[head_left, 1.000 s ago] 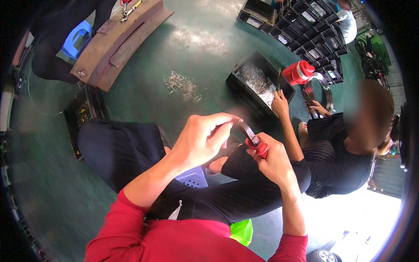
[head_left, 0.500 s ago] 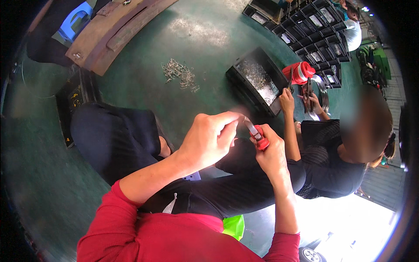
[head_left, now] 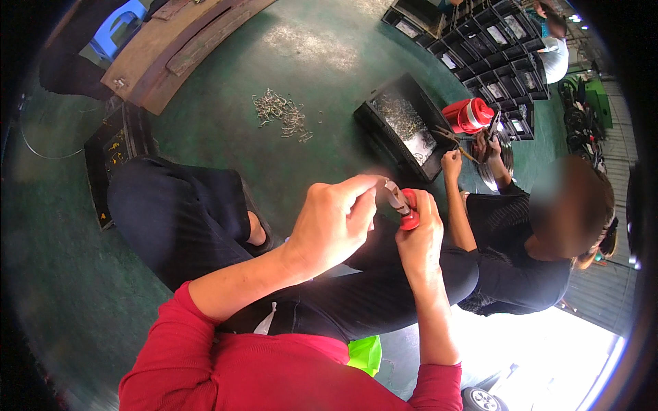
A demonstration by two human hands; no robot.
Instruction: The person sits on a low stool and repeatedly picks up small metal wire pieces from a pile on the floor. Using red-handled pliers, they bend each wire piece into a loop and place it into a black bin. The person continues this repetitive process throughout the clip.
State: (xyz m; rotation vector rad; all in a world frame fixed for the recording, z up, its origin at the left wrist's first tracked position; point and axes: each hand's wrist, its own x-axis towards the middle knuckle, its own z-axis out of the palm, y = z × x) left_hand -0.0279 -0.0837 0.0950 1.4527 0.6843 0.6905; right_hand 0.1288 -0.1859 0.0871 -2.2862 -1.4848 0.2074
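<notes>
My right hand (head_left: 419,236) is wrapped round red-handled pliers (head_left: 395,196), whose metal jaws point up and to the left. Just left of the jaws, my left hand (head_left: 332,222) is closed in a pinch of thumb and forefinger. What sits in that pinch is too small and blurred to make out. The fingertips and the jaw tips almost meet, above my dark trousers. On the green floor ahead lies a loose heap of bent wire pieces (head_left: 279,113).
A black crate (head_left: 375,142) holding many metal pieces stands ahead right, beside a red jug (head_left: 468,115) and a wire coil (head_left: 506,157). Close on my right sits a co-worker (head_left: 521,274) handling pliers. Stacked black crates (head_left: 480,58) stand behind; a wooden bench (head_left: 154,68) is far left.
The pliers have turned in my right hand, so their jaws look broader and stand more upright. My left hand has barely moved. The co-worker's hands and tools have shifted near the crate.
</notes>
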